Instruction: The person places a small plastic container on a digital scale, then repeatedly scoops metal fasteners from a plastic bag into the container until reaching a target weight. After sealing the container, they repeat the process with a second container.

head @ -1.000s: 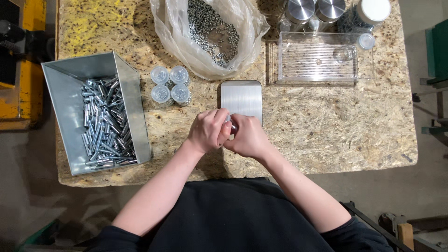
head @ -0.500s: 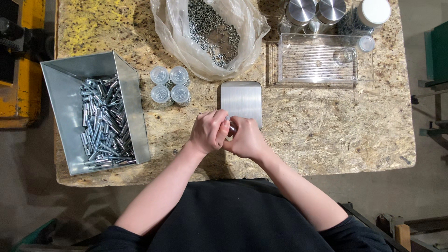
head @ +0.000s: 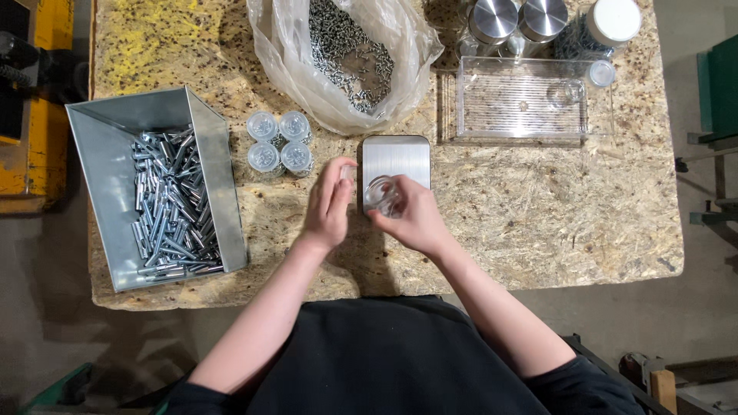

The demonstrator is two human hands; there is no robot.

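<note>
Hands parted; right hand (head: 411, 219) holds empty jar (head: 382, 194).

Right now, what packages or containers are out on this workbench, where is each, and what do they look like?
Clear plastic bag: top middle, open, full of small grey screws.
Grey metal bin: left, slanted walls, holds silvery pins.
Four small clear jars: beside the bin, a square cluster.
Clear plastic tray: top right, rectangular.
Small clear jar: in the right hand, over a flat silver scale.
No screens visible.
</note>
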